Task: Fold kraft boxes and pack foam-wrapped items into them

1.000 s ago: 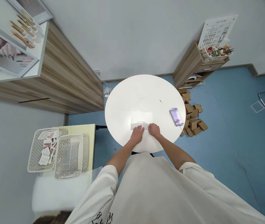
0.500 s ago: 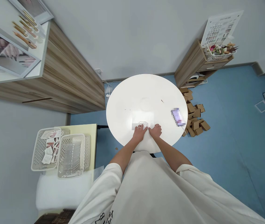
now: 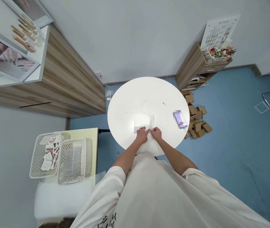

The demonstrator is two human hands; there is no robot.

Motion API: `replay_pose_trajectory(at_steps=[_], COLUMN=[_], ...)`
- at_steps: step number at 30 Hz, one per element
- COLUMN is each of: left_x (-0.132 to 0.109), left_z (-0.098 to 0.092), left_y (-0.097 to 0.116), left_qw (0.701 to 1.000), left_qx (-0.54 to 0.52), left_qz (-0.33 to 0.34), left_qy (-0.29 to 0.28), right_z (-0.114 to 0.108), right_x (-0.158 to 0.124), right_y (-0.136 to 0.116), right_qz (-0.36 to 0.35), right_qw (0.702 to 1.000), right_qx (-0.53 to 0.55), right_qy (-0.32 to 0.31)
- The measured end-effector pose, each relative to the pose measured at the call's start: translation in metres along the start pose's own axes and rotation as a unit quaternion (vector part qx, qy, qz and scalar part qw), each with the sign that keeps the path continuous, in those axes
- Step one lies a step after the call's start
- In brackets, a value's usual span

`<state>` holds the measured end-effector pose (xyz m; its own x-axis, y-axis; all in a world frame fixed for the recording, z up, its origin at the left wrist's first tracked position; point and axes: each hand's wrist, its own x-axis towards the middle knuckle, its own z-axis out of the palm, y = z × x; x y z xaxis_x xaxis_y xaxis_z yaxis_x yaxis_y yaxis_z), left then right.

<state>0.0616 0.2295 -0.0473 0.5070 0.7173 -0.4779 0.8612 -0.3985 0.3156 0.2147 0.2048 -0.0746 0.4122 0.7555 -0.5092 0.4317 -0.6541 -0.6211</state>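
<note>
On the round white table [image 3: 146, 90] lies a thin translucent wrap-like sheet [image 3: 138, 121] near the front edge. A small clear plastic piece [image 3: 145, 125] shows on the sheet, partly covered by fingers; its kind is unclear. My left hand [image 3: 142, 135] presses down there with its fingers spread over the clear piece and the sheet's near part. Just right of it, my right hand [image 3: 156, 134] has curled fingers, with thumb and forefinger pinching the right side of the sheet, which rises slightly there.
A phone [image 3: 179, 119], blurred out, rests at the table's right with a cable. Small cardboard boxes [image 3: 197, 125] are heaped on the floor beyond it. Two white baskets [image 3: 85, 158] stand on a side table at left. Wooden cabinets [image 3: 78, 72] line the wall.
My right hand's fingers have drawn together and moved slightly left, and the sheet's right side has been lifted and folded inward. My left hand stays on the sheet.
</note>
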Motion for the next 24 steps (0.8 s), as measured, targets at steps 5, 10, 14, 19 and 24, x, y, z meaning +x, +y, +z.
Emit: replay_pose_trajectory(at_steps=[5, 10, 14, 19, 24], left_x=[-0.005, -0.011, -0.013, -0.013, -0.013], left_z=[-0.012, -0.019, -0.016, -0.010, -0.008], left_y=[-0.009, -0.017, -0.023, -0.030, -0.033], left_qw=[0.998, 0.988, 0.973, 0.948, 0.936], left_qx=[-0.061, -0.156, -0.229, -0.314, -0.344], left_qz=[0.004, -0.005, -0.013, -0.012, 0.012], left_qy=[-0.003, -0.002, 0.014, 0.054, 0.067], right_z=[0.003, 0.013, 0.017, 0.014, 0.016], right_x=[-0.005, -0.010, -0.019, -0.029, -0.027], right_y=[-0.011, -0.022, -0.027, -0.027, -0.024], right_qz=[-0.021, -0.083, -0.128, -0.161, -0.206], right_qw=[1.000, 0.996, 0.989, 0.983, 0.971], right_qx=[0.017, -0.031, -0.039, -0.047, -0.095], right_qy=[-0.011, -0.032, -0.056, -0.073, -0.081])
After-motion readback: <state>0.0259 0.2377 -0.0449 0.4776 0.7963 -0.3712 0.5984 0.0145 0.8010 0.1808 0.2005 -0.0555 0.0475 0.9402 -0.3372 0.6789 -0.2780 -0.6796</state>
